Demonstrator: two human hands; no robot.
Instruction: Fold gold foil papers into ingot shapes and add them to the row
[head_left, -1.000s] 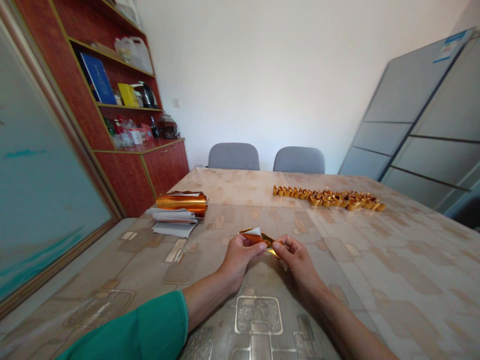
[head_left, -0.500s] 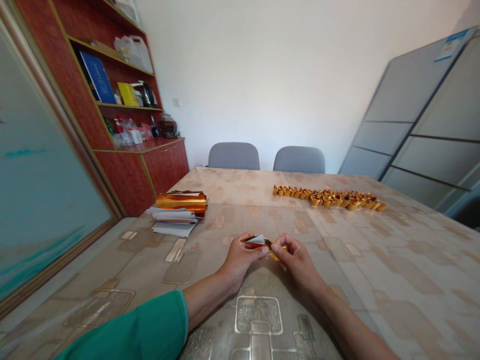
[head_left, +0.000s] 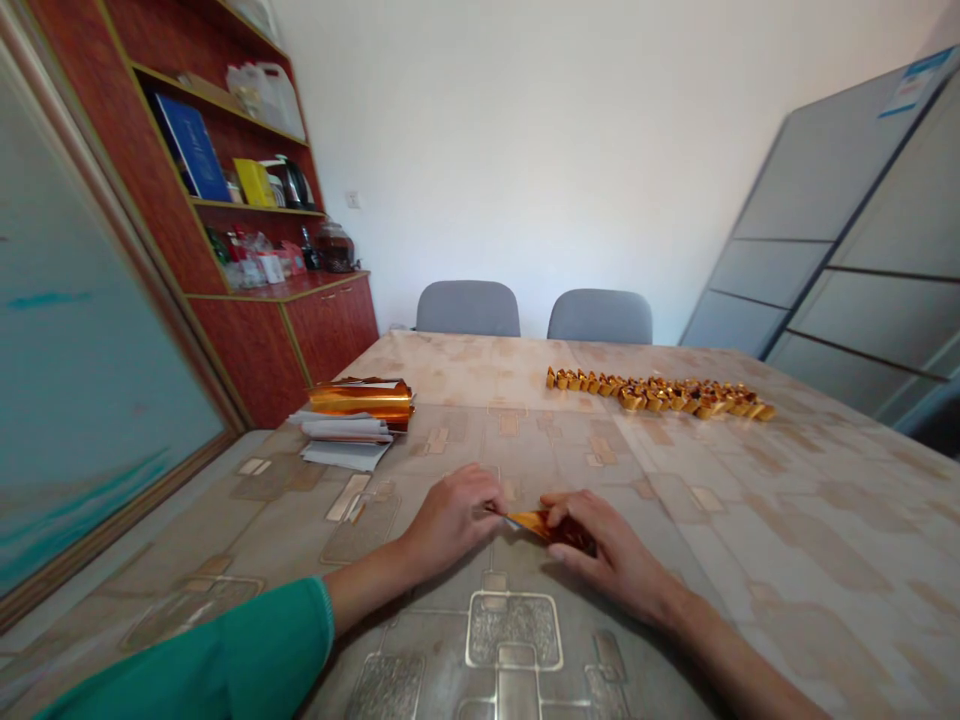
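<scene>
A partly folded sheet of gold foil paper [head_left: 534, 522] is stretched between my two hands, low over the near middle of the table. My left hand [head_left: 461, 512] pinches its left tip between thumb and fingers. Around its wider right part curl the fingers of my right hand [head_left: 600, 545], with the thumb underneath on the near side. My right fingers hide some of the folds. Farther back on the right lie several small folded gold paper ingots [head_left: 660, 395] in close rows.
Gold foil sheets [head_left: 360, 402] and a stack of pale paper sheets [head_left: 345, 440] lie at the left of the patterned tablecloth [head_left: 420, 620]. Two grey chairs [head_left: 469, 308] stand at the far edge. A red shelf cabinet [head_left: 330, 320] is at the left.
My hands have moved apart and slightly lower, and the left hand has turned palm down. The gold paper, earlier folded up between both thumbs, now spans the gap as a pointed strip.
</scene>
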